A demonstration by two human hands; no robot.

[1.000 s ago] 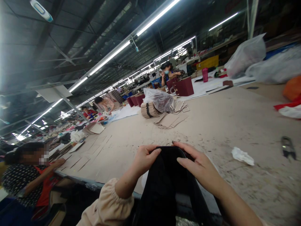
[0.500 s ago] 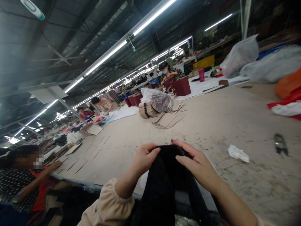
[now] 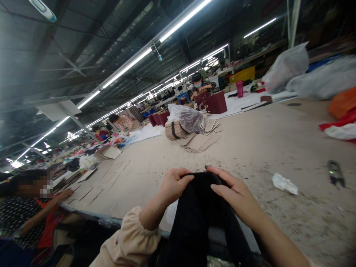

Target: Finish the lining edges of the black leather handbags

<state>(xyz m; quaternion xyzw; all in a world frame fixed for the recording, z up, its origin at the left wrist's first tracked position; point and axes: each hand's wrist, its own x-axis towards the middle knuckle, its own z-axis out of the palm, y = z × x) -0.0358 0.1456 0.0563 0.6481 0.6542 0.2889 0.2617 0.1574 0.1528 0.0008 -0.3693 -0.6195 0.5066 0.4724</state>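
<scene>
A black bag (image 3: 191,218) of soft material hangs at the table's near edge, with its curved rim toward the far side. My left hand (image 3: 174,187) pinches the rim's upper left part between thumb and fingers. On the upper right, my right hand (image 3: 236,194) grips the rim, with the thumb on the inner side and the fingers along the outside. The bag's inside is dark, and its lower part runs out of view. A patch of white sheet shows beside it on the table.
On the table (image 3: 250,137) lie thread snips (image 3: 336,173), crumpled white paper (image 3: 284,183), flat board pieces (image 3: 198,142) and a banded bundle (image 3: 174,130) under clear plastic. Maroon boxy bags (image 3: 216,103) stand farther back. A co-worker (image 3: 30,215) sits at the left; others work beyond.
Both hands and the bag's rim appear slightly farther right in the picture. The view has shifted a little; the grip on the bag looks the same.
</scene>
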